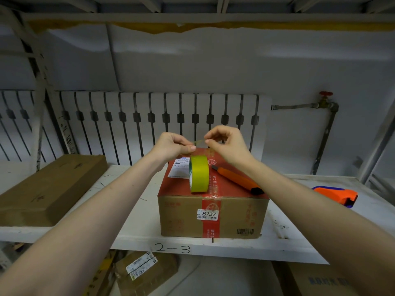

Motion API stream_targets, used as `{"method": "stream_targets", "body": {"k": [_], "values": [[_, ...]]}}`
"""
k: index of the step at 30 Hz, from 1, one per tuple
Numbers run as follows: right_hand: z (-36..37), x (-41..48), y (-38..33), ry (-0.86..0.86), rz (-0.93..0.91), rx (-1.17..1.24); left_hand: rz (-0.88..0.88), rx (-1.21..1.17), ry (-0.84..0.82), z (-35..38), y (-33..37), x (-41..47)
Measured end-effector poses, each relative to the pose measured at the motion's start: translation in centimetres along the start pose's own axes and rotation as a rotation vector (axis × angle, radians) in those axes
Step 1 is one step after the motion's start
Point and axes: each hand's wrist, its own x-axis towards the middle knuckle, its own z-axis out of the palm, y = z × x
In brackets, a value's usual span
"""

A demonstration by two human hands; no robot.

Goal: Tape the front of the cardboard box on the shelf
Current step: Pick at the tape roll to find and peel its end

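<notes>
A cardboard box (181, 218) with a red top and a vertical red tape band stands on the white shelf (136, 236); a white label reads 8737 on its front. A yellow-green tape roll (199, 174) stands on edge on the box top, beside an orange utility knife (236, 179). Above the far end of the box, my left hand (173, 145) and my right hand (226, 142) pinch the two ends of a short thin strip of tape (199, 142) between them. The strip is held in the air, apart from the roll.
A long flat brown carton (49, 189) lies on the shelf at left. An orange tape dispenser (337, 195) sits at right. A radiator (162, 120) and pipe with a red valve (324, 99) line the wall behind. Parcels lie below the shelf.
</notes>
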Motion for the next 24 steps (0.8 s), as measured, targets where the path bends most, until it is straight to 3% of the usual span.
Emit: {"method": "stream_targets", "body": {"k": [7, 13, 24], "values": [[0.3, -0.6, 0.3, 0.031, -0.134, -0.058, -0.075, -0.205, -0.165, -0.5, -0.6, 0.0], [0.0, -0.8, 0.7, 0.028, -0.192, -0.119, -0.113, -0.321, -0.197, -0.1, -0.7, 0.0], [-0.5, -1.3, 1.2, -0.08, -0.238, -0.219, -0.131, -0.325, -0.187, 0.1, -0.7, 0.1]]}}
